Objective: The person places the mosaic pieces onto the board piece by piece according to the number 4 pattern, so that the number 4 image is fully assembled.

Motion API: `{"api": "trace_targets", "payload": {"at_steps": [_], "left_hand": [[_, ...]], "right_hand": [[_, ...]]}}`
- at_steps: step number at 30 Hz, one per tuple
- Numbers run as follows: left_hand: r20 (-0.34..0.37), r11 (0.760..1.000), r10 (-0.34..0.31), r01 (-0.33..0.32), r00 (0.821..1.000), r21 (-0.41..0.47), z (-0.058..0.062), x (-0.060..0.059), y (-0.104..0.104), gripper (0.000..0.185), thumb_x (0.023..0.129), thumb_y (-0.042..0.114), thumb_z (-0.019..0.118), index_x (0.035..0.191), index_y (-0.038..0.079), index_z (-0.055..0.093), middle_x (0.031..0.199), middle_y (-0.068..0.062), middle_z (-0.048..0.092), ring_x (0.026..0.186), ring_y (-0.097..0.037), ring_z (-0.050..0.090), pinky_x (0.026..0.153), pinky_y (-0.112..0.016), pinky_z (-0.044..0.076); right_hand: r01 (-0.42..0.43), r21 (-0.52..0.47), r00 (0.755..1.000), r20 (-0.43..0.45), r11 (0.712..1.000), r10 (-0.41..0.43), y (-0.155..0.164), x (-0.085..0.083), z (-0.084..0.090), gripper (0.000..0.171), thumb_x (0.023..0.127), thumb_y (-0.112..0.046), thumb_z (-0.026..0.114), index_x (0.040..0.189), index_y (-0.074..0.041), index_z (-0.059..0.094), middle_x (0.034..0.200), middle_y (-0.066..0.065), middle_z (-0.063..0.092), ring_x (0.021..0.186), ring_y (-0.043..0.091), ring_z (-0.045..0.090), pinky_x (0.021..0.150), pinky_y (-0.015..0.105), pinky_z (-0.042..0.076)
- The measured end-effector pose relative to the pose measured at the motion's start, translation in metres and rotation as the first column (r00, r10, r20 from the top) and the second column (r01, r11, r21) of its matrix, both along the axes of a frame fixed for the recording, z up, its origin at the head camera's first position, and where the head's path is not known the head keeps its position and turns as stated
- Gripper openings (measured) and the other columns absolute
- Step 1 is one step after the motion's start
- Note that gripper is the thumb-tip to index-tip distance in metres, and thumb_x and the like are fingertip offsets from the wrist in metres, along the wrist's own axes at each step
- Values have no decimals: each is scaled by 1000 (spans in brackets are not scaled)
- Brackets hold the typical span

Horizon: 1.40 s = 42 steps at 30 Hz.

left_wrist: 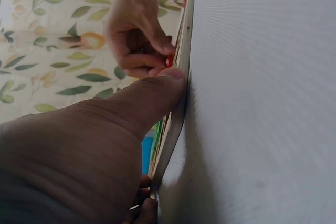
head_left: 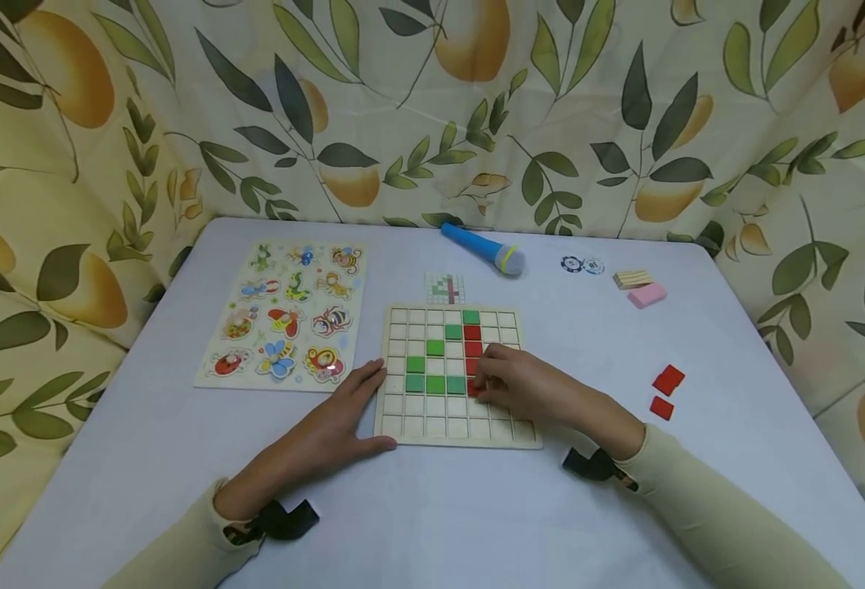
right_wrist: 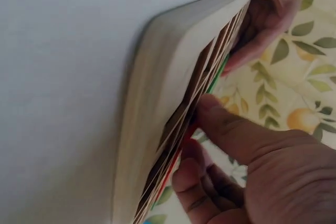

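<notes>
1. No readable writing anywhere; chips & small card too small to make out.
2. Wooden grid board (head_left: 456, 425), square, pale, w/ sunken cells, lies flat on the grey-white table (head_left: 432, 523). Green & red flat square tiles fill some cells.
3. Right hand (head_left: 528, 384) on the board's right half, fingers curled, pinching a red tile (head_left: 476, 391) at the lower end of the red column; tile mostly hidden by fingers.
4. Left hand (head_left: 344, 417) flat, fingers straight, pressed to the board's left edge, thumb at its near corner.
5. Right of board: two loose red tiles (head_left: 666, 391). Left of board: insect peg puzzle (head_left: 285, 315). Behind board: pattern card (head_left: 444, 288), blue toy mic (head_left: 485, 249), poker chips (head_left: 582, 264), pink block (head_left: 647, 295).
6. Wrist views: board seen edge-on only, cells hard to read.
</notes>
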State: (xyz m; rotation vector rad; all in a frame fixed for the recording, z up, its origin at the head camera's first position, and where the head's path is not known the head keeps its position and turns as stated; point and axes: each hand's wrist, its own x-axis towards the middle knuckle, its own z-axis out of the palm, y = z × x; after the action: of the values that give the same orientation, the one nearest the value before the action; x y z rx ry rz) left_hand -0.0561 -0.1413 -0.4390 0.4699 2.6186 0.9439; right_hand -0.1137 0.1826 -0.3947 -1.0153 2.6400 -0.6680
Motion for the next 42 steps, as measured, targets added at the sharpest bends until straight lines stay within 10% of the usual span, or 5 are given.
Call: {"api": "trace_targets", "payload": {"at_steps": [21,26,32,36,42], "left_hand": [[-39,999,-15,13,999,-53,1,-3,-5,108,91,47,84,172,13,21,182,-4,10,167,-33,20,125,-53,43],[-49,999,-30,28,998,-43,2,-5,0,107,92,48,83,172,14,20,182,-3,9,168,-32,19,126,-53,42],[-55,997,-41,37,998,-64,4,-4,2,107,92,47,83,172,12,20,182,-5,9,168,-32,19,126,-52,42],[-54,996,-44,40,998,-77,5,-1,1,107,92,46,84,171,11,21,182,-6,9,168,-33,19,125,-52,42],[-13,996,-41,40,999,-78,5,4,2,107,92,47,83,171,13,21,182,-4,9,168,-33,17,126,-53,41]], "right_hand": [[-31,-28,997,-78,999,29,-20,-10,-1,14,96,-15,81,89,-19,69,101,-2,62,86,8,58,76,22,54],[123,-135,984,-114,983,-139,29,12,13,8,97,-13,78,102,-19,76,107,-4,65,89,7,57,73,20,53],[429,-374,850,-141,822,-507,119,51,12,22,97,3,73,114,-11,73,107,-8,69,91,-5,62,81,4,52],[668,-297,713,-7,683,-701,164,72,4,23,107,-17,65,128,-8,68,115,1,70,94,-3,62,77,1,49],[723,0,691,15,691,-723,193,83,-9,41,103,-27,74,132,-1,62,120,20,59,97,24,59,68,15,46]]}}
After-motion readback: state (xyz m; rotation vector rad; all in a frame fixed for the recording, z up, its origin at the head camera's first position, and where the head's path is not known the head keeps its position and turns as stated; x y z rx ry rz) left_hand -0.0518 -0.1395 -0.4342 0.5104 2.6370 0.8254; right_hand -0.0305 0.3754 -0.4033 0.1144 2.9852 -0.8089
